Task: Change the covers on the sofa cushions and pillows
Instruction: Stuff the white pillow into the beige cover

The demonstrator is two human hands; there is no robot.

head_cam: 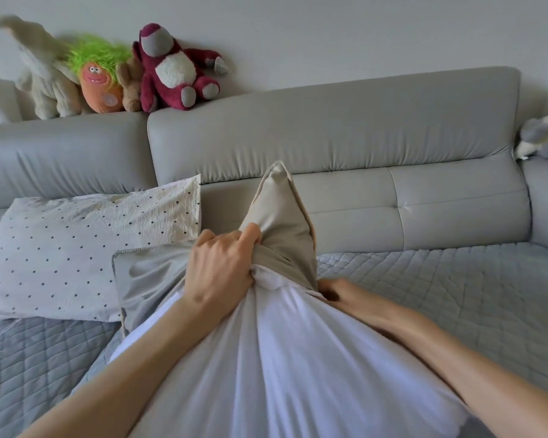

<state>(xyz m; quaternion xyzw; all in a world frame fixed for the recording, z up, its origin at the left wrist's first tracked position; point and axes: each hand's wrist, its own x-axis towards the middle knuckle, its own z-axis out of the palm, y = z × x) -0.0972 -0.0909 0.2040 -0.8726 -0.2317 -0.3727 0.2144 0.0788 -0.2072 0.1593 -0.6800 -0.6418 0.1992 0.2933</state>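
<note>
While the left hand (222, 267) grips one beige cover (282, 216) over one white insert (285, 352), the right hand's (332, 290) grip cannot be told. One dotted pillow (76, 245) lies left; open sofa (440, 289) right.

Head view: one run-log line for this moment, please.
left hand grips beige fabric cushion cover | right hand partly hidden beside white cushion insert | cover partly on

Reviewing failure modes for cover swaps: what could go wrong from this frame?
1. The left hand grips the beige cover bunched with the white insert; pulling may drag both together, so they might not separate.
2. The right hand is mostly hidden under the fabric, so its hold is unverifiable and could slip.
3. The dotted pillow lies close beside and could get shoved.
</note>
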